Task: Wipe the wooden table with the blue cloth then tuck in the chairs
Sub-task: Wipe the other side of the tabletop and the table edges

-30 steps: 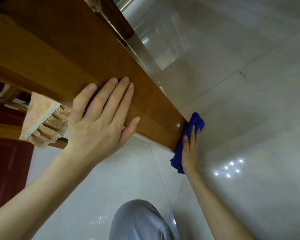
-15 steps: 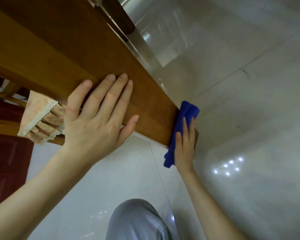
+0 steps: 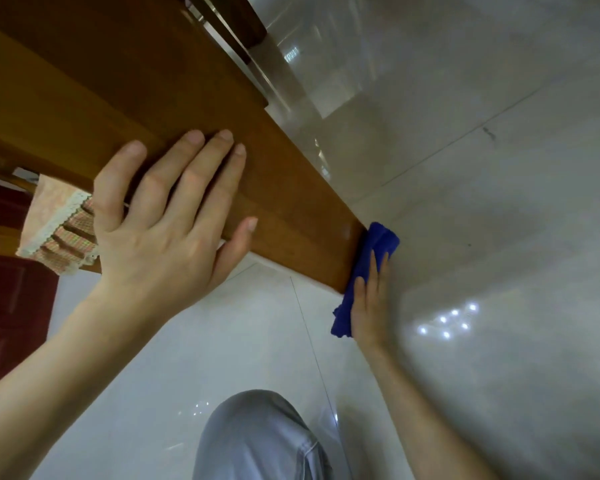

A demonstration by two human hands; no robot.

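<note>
A brown wooden part of the table (image 3: 291, 202), seemingly a leg, slants from the upper left down to the tiled floor. My left hand (image 3: 167, 230) rests flat on it with straight fingers, the thumb under its lower edge. My right hand (image 3: 369, 306) presses the folded blue cloth (image 3: 378, 240) against the lower right end of this wood with straight fingers. The cloth sticks out above and below the hand. A chair's cushion cover (image 3: 56, 230) with lace trim and checked pleats hangs at the left, partly behind my left hand.
Glossy pale floor tiles (image 3: 465, 168) fill the right and bottom. A dark red panel (image 3: 11, 299) stands at the left edge. A darker wooden piece (image 3: 243, 22) shows at the top. My grey-trousered knee (image 3: 257, 438) is at the bottom centre.
My right hand slid the cloth a little up along the end of the wood, then back down. My left hand stayed flat in the same place.
</note>
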